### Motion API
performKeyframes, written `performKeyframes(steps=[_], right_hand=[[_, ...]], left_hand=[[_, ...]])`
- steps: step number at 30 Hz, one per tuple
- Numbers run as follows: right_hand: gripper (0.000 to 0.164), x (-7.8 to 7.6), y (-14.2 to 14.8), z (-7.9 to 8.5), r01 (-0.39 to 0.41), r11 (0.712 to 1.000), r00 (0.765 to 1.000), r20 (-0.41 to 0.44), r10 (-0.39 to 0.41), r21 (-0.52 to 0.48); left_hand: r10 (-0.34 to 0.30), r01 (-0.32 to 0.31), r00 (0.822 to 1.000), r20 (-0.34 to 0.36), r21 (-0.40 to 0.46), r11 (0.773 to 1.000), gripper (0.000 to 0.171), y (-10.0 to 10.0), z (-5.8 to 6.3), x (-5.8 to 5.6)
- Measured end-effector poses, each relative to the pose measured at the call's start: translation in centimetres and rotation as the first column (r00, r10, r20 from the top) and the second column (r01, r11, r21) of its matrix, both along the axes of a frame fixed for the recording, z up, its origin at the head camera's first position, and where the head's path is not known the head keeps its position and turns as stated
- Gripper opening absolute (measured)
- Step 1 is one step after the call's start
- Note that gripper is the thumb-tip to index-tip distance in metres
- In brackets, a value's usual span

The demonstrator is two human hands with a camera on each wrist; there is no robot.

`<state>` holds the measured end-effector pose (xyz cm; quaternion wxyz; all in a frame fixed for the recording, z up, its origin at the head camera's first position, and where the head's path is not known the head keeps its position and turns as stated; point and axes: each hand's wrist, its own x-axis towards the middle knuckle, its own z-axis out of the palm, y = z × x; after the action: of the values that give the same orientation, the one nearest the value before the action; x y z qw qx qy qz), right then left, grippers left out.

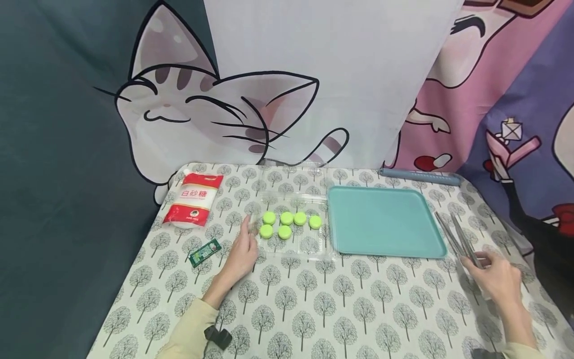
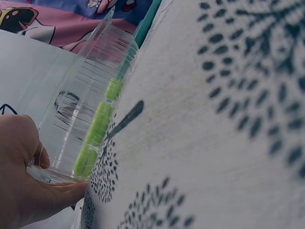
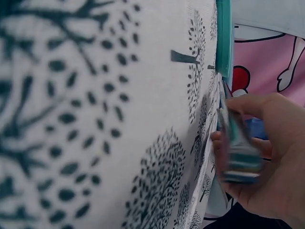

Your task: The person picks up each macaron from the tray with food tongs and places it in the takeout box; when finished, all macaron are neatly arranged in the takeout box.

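My left hand (image 1: 242, 252) is at the left edge of a clear plastic box (image 1: 309, 247) whose lid lies folded back. In the left wrist view, the thumb and fingers pinch the near end of the clear box (image 2: 71, 138). Several round lime-green macarons (image 1: 284, 232) sit inside, mostly toward its left half. My right hand (image 1: 495, 279) holds metal tongs (image 1: 465, 240) by their joined end, the two arms spread and pointing away toward the tray's right side. That joined end of the tongs (image 3: 240, 162) shows blurred in the right wrist view.
A teal tray (image 1: 385, 222) lies right of the box. Behind it, a grey-blue bar (image 1: 419, 176) runs along the back edge. Far left are a red-and-white sugar bag (image 1: 194, 199) and a small green packet (image 1: 205, 252). A tree-print cloth (image 1: 323, 304) covers the table.
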<state>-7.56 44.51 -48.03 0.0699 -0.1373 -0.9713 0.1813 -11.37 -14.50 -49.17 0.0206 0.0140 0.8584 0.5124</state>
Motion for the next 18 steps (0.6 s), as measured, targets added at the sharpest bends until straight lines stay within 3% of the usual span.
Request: performKeyframes(steps=[5, 9, 12, 18], right_hand=[[0.069, -0.4, 0.3, 0.3, -0.011, 1.000, 0.990, 0.143, 0.006, 0.028], [0.072, -0.6, 0.4, 0.8, -0.022, 0.999, 0.981, 0.195, 0.015, 0.032], [0.067, -0.9, 0.3, 1.4, -0.007, 1.000, 0.987, 0.161, 0.004, 0.021], [0.055, -2.3, -1.0, 3.8, -0.029, 0.999, 1.000, -0.008, 0.029, -0.013]], left_hand=[[0.005, -0.005, 1.000, 0.011, 0.014, 1.000, 0.065, 0.0, 0.2, 0.1], [0.001, -0.001, 1.000, 0.005, 0.012, 1.000, 0.065, 0.1, 0.2, 0.1], [-0.001, 0.001, 1.000, 0.000, 0.012, 1.000, 0.065, 0.1, 0.1, 0.1], [-0.002, 0.002, 1.000, 0.000, 0.009, 1.000, 0.066, 0.0, 0.0, 0.0]])
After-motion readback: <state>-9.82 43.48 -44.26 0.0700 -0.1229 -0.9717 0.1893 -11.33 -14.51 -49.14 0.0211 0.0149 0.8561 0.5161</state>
